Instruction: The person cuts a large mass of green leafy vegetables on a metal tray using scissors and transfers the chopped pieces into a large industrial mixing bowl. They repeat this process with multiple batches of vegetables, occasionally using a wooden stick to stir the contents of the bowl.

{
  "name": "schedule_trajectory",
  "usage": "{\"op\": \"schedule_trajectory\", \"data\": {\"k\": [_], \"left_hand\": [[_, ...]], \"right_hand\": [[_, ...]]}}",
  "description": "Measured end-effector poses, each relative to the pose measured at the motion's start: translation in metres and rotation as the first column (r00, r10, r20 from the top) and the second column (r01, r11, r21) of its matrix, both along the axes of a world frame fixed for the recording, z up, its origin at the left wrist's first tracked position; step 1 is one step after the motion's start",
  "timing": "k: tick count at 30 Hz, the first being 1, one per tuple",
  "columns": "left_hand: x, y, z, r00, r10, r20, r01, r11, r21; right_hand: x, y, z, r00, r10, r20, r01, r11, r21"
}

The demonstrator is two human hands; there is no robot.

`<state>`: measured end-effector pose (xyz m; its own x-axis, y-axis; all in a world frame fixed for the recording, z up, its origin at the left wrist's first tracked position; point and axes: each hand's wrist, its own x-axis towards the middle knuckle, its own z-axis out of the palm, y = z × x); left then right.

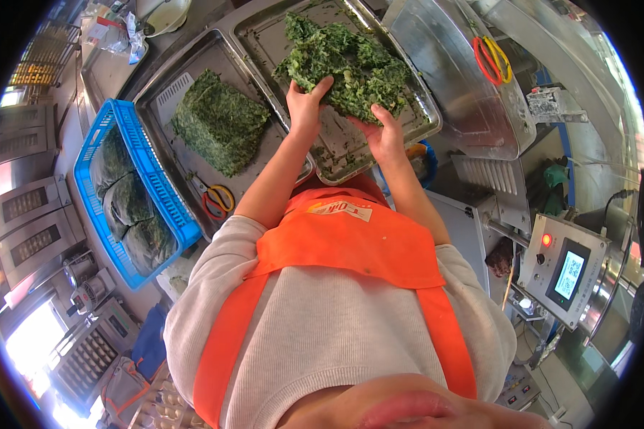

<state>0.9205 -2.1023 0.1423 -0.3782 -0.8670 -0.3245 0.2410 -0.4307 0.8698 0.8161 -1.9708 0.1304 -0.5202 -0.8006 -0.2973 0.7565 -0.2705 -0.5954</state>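
Note:
A loose clump of chopped leafy greens (pixel 349 59) lies over a metal tray (pixel 349 145) in front of me. My left hand (pixel 307 102) grips its near left edge, thumb on top and fingers partly hidden beneath. At the near right edge, my right hand (pixel 382 131) holds the same clump, its thumb also on top. A compact block of chopped greens (pixel 220 123) rests flat in a second metal tray (pixel 193 59) to the left. Small leaf scraps are scattered across both trays.
Red-and-yellow-handled scissors (pixel 218 202) lie in the left tray's near corner. Beside it, a blue plastic crate (pixel 134 161) holds bagged greens (pixel 134 214). Another pair of scissors (pixel 492 60) hangs on a steel bin (pixel 440 59) at right. A machine control box (pixel 563 271) stands near my right side.

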Motion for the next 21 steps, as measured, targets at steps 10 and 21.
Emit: {"op": "schedule_trajectory", "data": {"k": [10,21], "left_hand": [[0.004,-0.023,0.01,0.976,-0.125,0.178,0.16,0.967,-0.196],[-0.004,-0.032,0.02,0.972,-0.234,0.001,0.232,0.966,-0.111]], "right_hand": [[0.01,0.007,0.016,0.985,-0.075,-0.156,0.071,0.997,-0.032],[0.009,0.01,0.023,0.964,-0.162,-0.209,0.152,0.986,-0.064]]}}
